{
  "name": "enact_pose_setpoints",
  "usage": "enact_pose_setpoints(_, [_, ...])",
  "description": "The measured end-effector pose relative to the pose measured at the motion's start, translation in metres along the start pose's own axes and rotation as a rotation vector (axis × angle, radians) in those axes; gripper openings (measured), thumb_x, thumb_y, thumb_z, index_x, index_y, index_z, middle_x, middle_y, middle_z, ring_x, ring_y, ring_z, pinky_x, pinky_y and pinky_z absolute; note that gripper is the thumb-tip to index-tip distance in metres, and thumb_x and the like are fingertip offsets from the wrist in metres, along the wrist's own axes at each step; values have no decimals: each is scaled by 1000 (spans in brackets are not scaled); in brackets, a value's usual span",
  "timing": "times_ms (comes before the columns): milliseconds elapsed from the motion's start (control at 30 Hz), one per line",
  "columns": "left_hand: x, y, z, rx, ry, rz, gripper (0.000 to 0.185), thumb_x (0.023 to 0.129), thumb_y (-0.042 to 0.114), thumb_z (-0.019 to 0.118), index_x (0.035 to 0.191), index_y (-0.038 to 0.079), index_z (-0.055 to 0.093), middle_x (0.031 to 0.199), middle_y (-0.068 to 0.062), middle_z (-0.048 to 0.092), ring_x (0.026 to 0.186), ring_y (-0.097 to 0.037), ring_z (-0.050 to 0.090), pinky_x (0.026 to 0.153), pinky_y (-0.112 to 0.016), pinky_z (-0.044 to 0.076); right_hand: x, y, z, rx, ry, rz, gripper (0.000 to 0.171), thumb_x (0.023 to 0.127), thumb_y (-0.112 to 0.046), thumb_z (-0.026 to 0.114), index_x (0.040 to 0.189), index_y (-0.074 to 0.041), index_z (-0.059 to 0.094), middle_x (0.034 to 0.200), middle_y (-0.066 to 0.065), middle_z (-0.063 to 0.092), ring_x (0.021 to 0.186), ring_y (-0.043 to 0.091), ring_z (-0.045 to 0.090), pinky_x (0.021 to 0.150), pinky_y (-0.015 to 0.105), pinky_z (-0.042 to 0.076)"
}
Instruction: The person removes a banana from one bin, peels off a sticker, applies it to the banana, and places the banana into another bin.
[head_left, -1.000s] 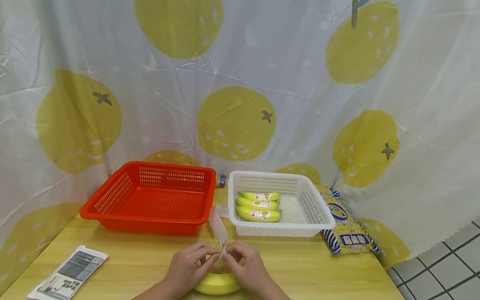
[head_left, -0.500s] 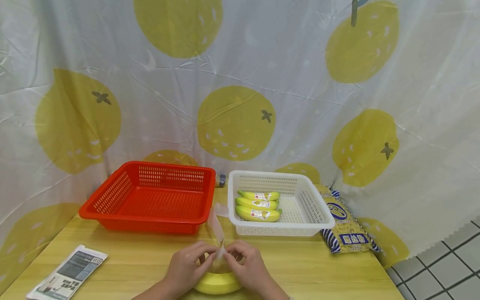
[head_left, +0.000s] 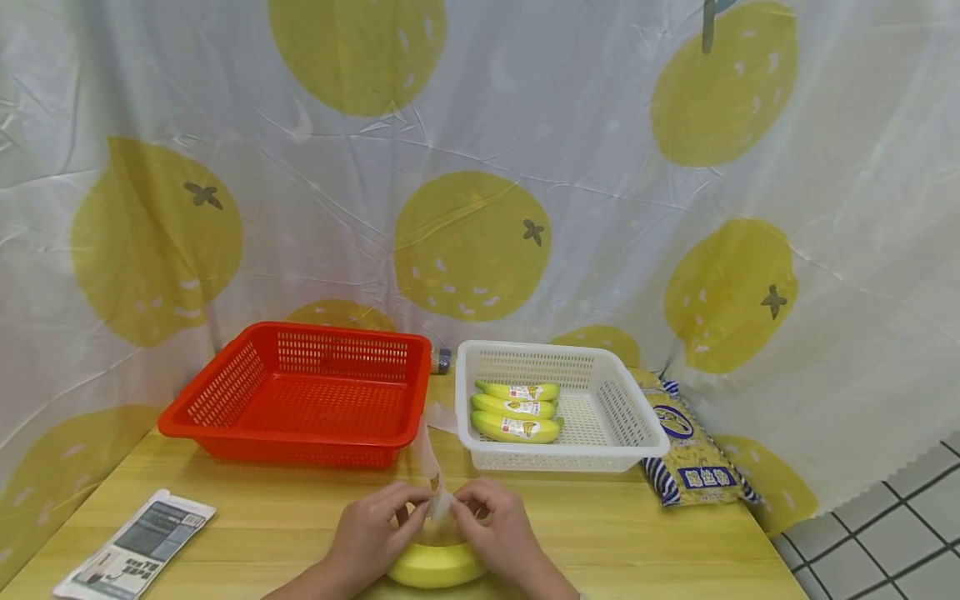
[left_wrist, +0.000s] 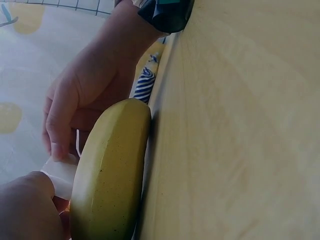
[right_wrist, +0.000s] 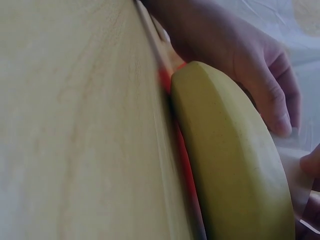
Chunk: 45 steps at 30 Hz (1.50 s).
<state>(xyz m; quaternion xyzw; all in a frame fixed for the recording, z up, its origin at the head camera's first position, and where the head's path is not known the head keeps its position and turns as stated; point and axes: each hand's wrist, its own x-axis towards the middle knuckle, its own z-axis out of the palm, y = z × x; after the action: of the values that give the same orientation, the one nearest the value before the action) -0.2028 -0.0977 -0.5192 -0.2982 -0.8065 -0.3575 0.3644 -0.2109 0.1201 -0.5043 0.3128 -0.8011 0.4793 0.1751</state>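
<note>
A yellow banana (head_left: 435, 567) lies crosswise on the table near its front, close below both hands. Over it, my left hand (head_left: 375, 529) pinches a whitish strip of stickers (head_left: 423, 458) between thumb and forefinger. My right hand (head_left: 498, 525) pinches the same strip just to the right. A small banana picture (head_left: 434, 482) shows on the strip right above the fingertips. From there the strip trails back between the two baskets. In the left wrist view, the pale strip (left_wrist: 62, 177) spans from one hand's fingertips to the other's, beside the banana (left_wrist: 112, 170).
A red basket (head_left: 296, 433) stands at back left, with a white basket (head_left: 570, 458) to its right. Several labelled bananas (head_left: 517, 427) lie in the white one. A yellow noodle bag (head_left: 697, 458) leans at right; a printed packet (head_left: 135, 546) lies at front left.
The strip has shifted down and left, and its banana picture now shows above the fingers. The fingertips have drawn slightly apart. The banana stays where it was.
</note>
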Motion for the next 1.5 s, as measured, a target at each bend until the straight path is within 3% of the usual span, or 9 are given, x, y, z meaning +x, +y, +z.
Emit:
enact_pose_setpoints(233, [-1,-1,0,13,11,-5,28,79,3,83,97,23,76,85,18,68,64,10,53,56,-8,42,0,2,1,-33,29,21,13,91,-6,75,87,-18,73,84,-9,68,72,-3,58,61,21,53])
enact_pose_setpoints(533, [-1,-1,-1,18,11,-18,33,79,2,84,101,25,76,88,19,69,66,11,51,56,-8,42,1,-2,0,-22,4,95,10,91,-19,79,86,-23,71,80,-12,66,68,-3,56,64,21,53])
enact_pose_setpoints(900, [0,-1,-2,33,19,-30,33,77,1,84,98,25,76,87,22,66,65,13,49,55,-7,39,1,0,-1,-56,48,72,9,89,-12,80,85,-16,73,78,-9,68,66,-2,57,60,21,54])
enact_pose_setpoints(1500, [1,-1,-4,42,59,-31,32,75,1,84,94,25,75,86,20,68,64,12,51,54,-8,41,1,4,-4,-69,59,166,11,91,-16,79,83,-16,73,77,-7,68,64,-2,56,57,20,52])
